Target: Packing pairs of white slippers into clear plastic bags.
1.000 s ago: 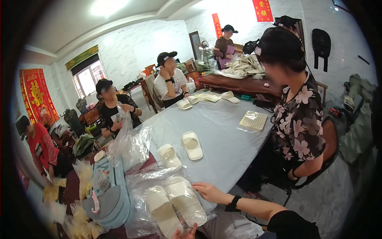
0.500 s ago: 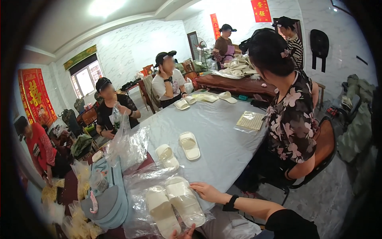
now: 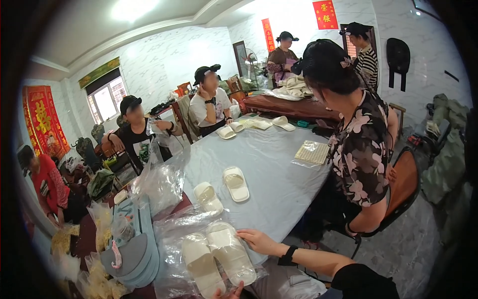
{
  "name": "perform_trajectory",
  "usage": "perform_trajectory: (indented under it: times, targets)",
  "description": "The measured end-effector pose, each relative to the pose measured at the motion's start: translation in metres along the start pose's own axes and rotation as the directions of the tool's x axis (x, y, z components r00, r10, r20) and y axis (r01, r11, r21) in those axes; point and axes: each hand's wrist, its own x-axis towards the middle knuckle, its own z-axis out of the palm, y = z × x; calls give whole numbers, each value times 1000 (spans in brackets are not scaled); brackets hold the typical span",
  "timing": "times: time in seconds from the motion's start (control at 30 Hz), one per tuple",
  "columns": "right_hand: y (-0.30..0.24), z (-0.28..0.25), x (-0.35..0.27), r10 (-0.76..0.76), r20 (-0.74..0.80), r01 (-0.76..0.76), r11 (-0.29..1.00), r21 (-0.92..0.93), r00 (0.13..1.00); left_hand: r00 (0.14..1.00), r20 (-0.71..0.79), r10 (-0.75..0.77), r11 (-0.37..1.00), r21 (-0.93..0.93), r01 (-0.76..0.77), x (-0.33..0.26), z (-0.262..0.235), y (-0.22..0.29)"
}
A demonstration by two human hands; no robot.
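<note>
Cream slippers (image 3: 230, 254): a pair, lying side by side inside a clear bag (image 3: 172, 231), near the lower edge of view, heels nearest.
Clear bag: creased and loose around both slippers, spreading out to the left.
Right hand (image 3: 256, 241): fingers almost straight, touching the bag along the outer side of the right-hand slipper; cannot tell whether pinching the plastic or only resting there.
Left hand (image 3: 230, 292): mostly cut off by the lower edge, fingers slightly spread, touching the heel ends of both slippers; cannot tell whether gripping firmly.
Black wristband (image 3: 288, 255): around the right wrist.
Grey table (image 3: 284, 174): beyond the hands, under two loose slippers (image 3: 235, 184), unbagged, apart from each other, just past the clear bag.
Beige packet (image 3: 312, 152): flat, in clear plastic, near the right edge of the table.
Far slippers (image 3: 283, 123): at the back of the table, near a person in white (image 3: 204, 112), one hand raised to the cheek.
Blue and grey stack (image 3: 149, 249): left of the bagged pair, topped by a pink strip (image 3: 117, 255).
Person in a flowered top (image 3: 361, 154): at the right side, beside an orange-backed chair (image 3: 404, 182).
</note>
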Motion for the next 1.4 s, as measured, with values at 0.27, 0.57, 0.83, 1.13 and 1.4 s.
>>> perform_trajectory:
  times: [0.27, 0.57, 0.83, 1.13, 1.4]
  targets:
    - [-4, 3, 3, 8, -30, -7, 999, 35, 1000, 999, 45, -12, 998, 60, 9, -1, -5, 4]
    - [0, 7, 3, 15, -51, -14, 1000, 23, 999, 947, 312, -72, 996, -18, 82, 13, -19, 9]
    - [1, 9, 2, 26, -39, -25, 999, 31, 999, 999, 45, 18, 993, 116, -23, 3, 4, 8]
    - [15, 17, 0, 26, -26, -26, 1000, 13, 999, 998, 63, -13, 996, 88, 7, 1, 11, 7]
    - [5, 14, 2, 36, -23, -35, 999, 28, 999, 999, -30, 34, 992, 124, -30, -4, 25, 3]
